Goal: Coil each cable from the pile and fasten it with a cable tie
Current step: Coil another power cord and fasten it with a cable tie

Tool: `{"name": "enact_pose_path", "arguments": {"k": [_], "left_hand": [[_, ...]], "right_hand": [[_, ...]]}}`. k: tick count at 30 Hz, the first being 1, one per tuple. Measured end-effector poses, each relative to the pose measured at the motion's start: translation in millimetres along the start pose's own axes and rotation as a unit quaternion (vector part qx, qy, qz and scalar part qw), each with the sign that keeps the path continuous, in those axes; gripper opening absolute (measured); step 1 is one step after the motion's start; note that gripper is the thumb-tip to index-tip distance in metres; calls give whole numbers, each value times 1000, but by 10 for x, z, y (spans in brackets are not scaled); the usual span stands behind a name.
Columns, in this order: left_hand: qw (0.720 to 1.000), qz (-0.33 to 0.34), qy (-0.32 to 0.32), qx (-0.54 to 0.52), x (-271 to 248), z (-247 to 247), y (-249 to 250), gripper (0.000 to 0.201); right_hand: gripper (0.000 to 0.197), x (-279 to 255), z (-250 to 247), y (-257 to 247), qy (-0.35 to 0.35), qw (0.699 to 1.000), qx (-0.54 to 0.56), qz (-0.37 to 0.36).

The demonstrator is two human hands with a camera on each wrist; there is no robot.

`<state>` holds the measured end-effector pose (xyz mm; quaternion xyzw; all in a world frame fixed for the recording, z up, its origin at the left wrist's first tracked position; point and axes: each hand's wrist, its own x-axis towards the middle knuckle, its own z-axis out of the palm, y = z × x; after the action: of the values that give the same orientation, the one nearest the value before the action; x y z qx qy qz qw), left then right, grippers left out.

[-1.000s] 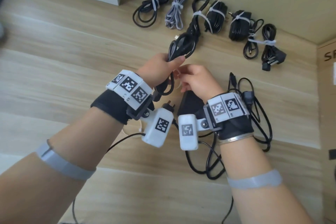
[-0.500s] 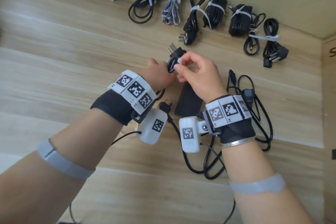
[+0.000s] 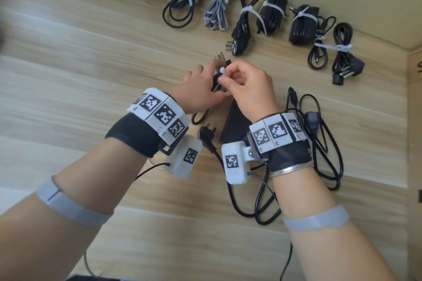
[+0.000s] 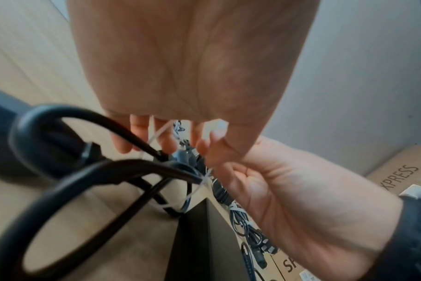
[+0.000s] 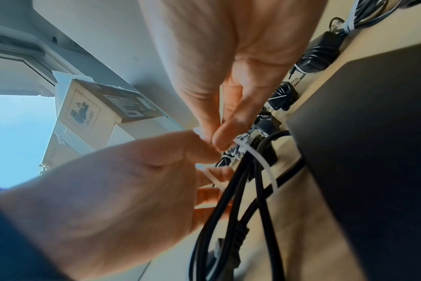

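1. Arms come first, near the bottom of the head view. Each wrist wears a black band with a white camera on it.

2. Loose black cables in the pile (image 3: 319, 166) lie on the wooden table (image 3: 68, 64), under and just past the right wrist. A flat black box (image 3: 233, 121) lies between the two wrists. These cables are not tied yet.

3. Next come the two hands, close together and above the table. The left hand (image 3: 201, 91) has its fingers curled round the coiled black cable (image 5: 231, 190) and one end of the tie. The loops of this cable hang down from the hand toward the table.

4. The right hand (image 3: 246, 84) pinches the other end of the white cable tie (image 5: 260, 161) between thumb and finger. The tie goes around the cable strands in a loose ring. It crosses the strands sideways, while the strands run long, up and down.

5. The two ends of the tie are very near each other, just between the fingertips of both hands. I think the next move is to poke the thin end into the little head and pull. I cannot tell if it is in yet. The right hand is the nearer one for the pulling.

6. Far away, by the wall, seven tied bundles (image 3: 251, 18) lie in a row. A plug on the held cable (image 3: 222, 58) points toward them.
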<state>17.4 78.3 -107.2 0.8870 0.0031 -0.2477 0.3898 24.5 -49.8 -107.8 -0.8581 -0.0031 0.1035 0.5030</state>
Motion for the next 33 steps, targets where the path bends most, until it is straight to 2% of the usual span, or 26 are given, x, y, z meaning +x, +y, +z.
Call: {"name": "enact_pose_path", "arguments": {"k": [2, 4, 9, 11, 15, 33], "left_hand": [[998, 48, 13, -27, -18, -65, 9, 60], [997, 64, 35, -11, -30, -111, 19, 61], [997, 30, 56, 33, 49, -136, -30, 31], [997, 22, 52, 49, 76, -120, -31, 27], [997, 20, 55, 44, 100, -80, -34, 25], [996, 61, 61, 15, 84, -67, -48, 22]], "right_hand": [[6, -6, -2, 21, -1, 1000, 7, 7], [7, -22, 0, 31, -2, 1000, 8, 1], [4, -53, -14, 34, -9, 1000, 1, -20], [6, -67, -19, 39, -18, 999, -10, -33], [8, -90, -17, 54, -34, 998, -19, -57], [4, -61, -39, 85, -40, 997, -32, -64]]}}
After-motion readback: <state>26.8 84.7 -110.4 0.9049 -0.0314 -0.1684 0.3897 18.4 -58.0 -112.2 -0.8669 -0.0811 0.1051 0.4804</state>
